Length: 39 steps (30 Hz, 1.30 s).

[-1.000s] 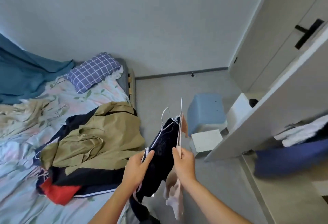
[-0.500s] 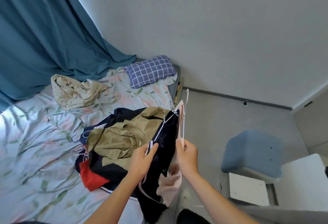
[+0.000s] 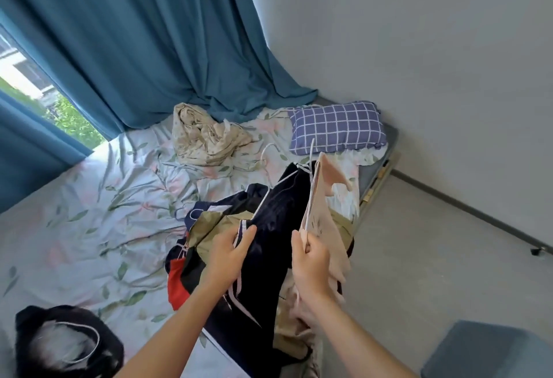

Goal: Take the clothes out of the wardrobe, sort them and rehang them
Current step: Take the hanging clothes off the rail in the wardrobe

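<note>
The left hand (image 3: 230, 253) grips the dark navy garment (image 3: 278, 219) by its white-trimmed edge; the right hand (image 3: 311, 261) pinches the pale pink garment (image 3: 321, 222), now pulled further from the navy one than half a second ago. Both hang over the bed (image 3: 89, 198) edge, above the heap of khaki and navy clothes (image 3: 209, 225). The view has swung left, showing more curtain (image 3: 134, 33) and a window gap. Bare floor (image 3: 434, 258) lies open to the right, a checked pillow (image 3: 336, 126) beyond.
</note>
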Tool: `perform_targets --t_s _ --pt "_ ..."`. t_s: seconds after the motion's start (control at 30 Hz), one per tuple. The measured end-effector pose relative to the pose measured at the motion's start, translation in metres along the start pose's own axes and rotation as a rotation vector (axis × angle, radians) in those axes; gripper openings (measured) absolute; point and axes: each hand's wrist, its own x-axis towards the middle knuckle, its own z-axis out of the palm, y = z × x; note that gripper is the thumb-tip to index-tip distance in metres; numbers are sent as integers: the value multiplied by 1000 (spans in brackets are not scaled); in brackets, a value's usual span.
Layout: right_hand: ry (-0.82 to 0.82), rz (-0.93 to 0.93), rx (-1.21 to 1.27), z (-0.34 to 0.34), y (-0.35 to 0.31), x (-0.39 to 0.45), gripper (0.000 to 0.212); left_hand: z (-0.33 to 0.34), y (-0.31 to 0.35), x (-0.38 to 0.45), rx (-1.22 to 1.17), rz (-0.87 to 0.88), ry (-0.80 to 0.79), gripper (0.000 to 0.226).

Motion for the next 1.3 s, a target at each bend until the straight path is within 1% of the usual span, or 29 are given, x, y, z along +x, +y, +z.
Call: perform_targets --t_s 0.13,0.23,0.33,0.4,0.47,0.57,0.73,0.83,0.9,0.97,1.03,1.07,1.1,1.17,1.27,1.3 --pt "-115 33 -47 32 18 23 55 -5 -31 21 87 -66 -3 38" --pt "-186 121 -137 57 44 40 52 -6 -65 33 99 -132 51 42" --pt "-248 189 -239 81 62 49 49 -7 -99 38 146 -227 92 27" --pt "-296 218 -287 98 74 51 46 -8 -118 41 158 -261 95 24" --pt "-322 233 -298 115 89 52 46 -10 -140 43 169 -246 81 22" --pt "-295 222 -267 145 106 55 48 -16 -171 55 169 -238 128 29" --pt "-271 141 -228 192 112 76 50 -44 -211 106 197 -183 191 38" --pt "-270 102 -219 226 123 96 49 -70 -231 138 247 -169 243 33" --pt "-293 94 -211 248 135 105 49 -82 -248 153 304 -169 283 36" --pt "-349 103 -241 270 153 111 48 -88 -274 162 394 -201 253 34" --pt "-457 134 -303 291 172 116 48 -91 -303 162 522 -260 141 27" --pt "-501 155 -339 300 179 118 47 -93 -317 158 604 -275 88 29" --pt "-527 175 -370 309 186 120 46 -94 -330 152 684 -286 45 36" --pt "-543 206 -421 325 194 125 45 -93 -345 132 752 -297 32 49" --pt "-542 178 -438 350 188 122 40 -91 -349 94 781 -307 41 54" --pt "-540 162 -428 361 185 120 39 -92 -348 82 786 -312 43 52"
